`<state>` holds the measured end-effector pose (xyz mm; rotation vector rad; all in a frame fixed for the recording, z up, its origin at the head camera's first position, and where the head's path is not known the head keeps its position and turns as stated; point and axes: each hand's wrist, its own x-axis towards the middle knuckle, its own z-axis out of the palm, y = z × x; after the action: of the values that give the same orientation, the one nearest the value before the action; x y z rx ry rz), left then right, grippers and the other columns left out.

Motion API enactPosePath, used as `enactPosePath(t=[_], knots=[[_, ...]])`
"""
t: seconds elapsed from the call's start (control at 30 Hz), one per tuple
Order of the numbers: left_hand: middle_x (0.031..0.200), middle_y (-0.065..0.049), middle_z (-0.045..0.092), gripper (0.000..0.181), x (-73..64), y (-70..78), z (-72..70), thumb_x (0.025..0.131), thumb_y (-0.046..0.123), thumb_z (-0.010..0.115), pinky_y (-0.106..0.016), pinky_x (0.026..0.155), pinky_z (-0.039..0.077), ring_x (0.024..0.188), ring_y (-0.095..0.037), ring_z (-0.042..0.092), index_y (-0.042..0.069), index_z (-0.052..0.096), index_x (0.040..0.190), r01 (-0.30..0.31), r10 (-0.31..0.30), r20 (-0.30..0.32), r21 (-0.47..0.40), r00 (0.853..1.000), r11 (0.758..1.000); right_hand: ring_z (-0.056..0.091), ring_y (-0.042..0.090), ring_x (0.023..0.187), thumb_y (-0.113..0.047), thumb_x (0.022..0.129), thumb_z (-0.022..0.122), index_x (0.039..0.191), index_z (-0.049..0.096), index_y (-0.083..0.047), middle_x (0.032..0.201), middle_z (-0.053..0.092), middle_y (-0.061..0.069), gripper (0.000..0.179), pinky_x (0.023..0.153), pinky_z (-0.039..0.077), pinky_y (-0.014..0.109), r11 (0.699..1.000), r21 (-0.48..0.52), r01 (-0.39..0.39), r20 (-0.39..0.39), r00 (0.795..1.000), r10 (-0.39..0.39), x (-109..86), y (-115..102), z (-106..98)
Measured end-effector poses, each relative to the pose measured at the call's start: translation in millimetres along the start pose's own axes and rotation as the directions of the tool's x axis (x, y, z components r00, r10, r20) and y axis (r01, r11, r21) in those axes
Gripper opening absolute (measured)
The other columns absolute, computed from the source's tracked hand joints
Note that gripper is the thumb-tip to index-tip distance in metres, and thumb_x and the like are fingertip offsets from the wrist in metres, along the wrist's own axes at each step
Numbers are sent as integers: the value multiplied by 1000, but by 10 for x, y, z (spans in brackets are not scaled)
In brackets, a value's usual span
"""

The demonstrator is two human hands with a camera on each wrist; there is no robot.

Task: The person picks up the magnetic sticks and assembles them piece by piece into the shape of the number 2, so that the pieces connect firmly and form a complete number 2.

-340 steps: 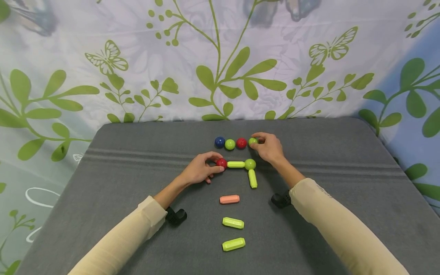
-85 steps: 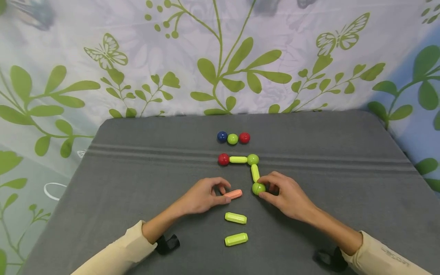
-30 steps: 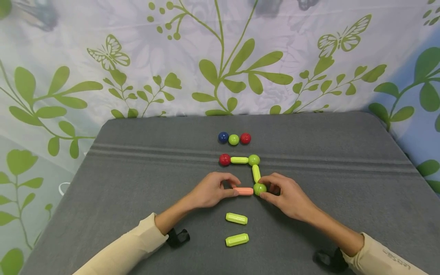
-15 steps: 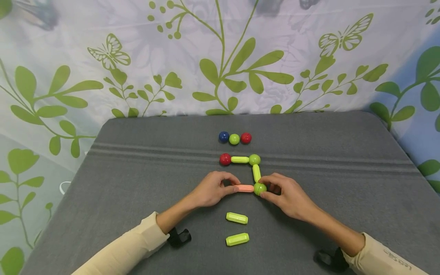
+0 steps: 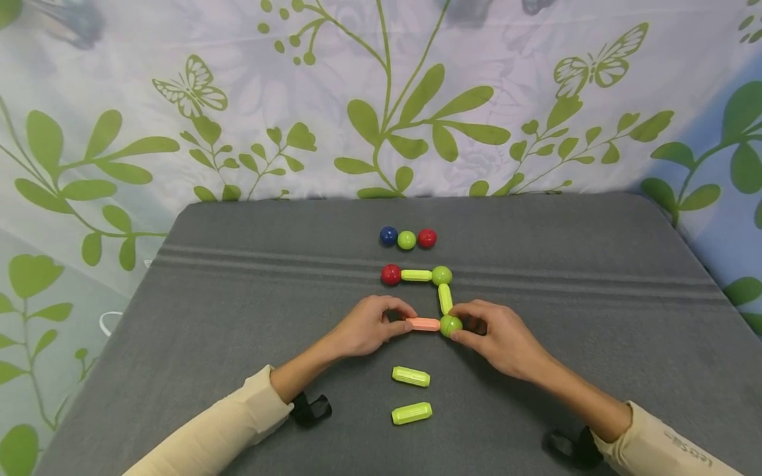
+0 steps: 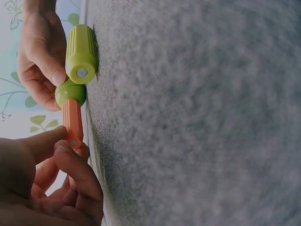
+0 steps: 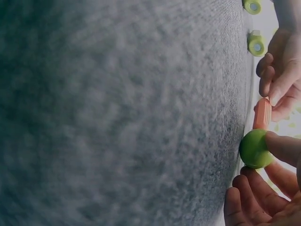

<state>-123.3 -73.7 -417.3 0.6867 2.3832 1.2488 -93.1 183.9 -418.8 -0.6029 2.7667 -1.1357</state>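
Observation:
My left hand point(image 5: 370, 326) pinches the near end of an orange magnetic rod point(image 5: 425, 324) between thumb and fingers. The rod's far end meets a green ball point(image 5: 451, 325), which my right hand point(image 5: 499, 337) grips with thumb and fingertips. From that ball a yellow-green rod point(image 5: 445, 299) runs up to a second green ball point(image 5: 442, 276). Another yellow-green rod point(image 5: 416, 275) links this one to a red ball point(image 5: 391, 274) on the left. In the left wrist view the orange rod point(image 6: 73, 123) shows a small metal disc in its end face.
Behind the chain sit a blue ball point(image 5: 389, 236), a green ball point(image 5: 407, 240) and a red ball point(image 5: 427, 238) in a row. Nearer lie two loose yellow-green rods point(image 5: 411, 377). The grey cloth-covered table point(image 5: 250, 317) ends at a leaf-patterned backdrop point(image 5: 321, 99).
Over the last seconds the left hand has brought the orange rod rightward against the green ball, straightening it. The right hand earlier carried that ball from the back row to the chain's end.

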Motion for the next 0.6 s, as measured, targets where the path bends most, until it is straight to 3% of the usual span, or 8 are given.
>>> enactPosePath(t=[0.6], knots=[[97,1,64,17,-10,5,9,95,14,68,-22,51,40,54,-5,50,9,71,110,1,0,10,-26,1000,1000,54,9,70,-12,87,77,111,71,-13,87,60,-10,26,60,45,27,1000,11,6,-8,1000,-6,-20,19,3]])
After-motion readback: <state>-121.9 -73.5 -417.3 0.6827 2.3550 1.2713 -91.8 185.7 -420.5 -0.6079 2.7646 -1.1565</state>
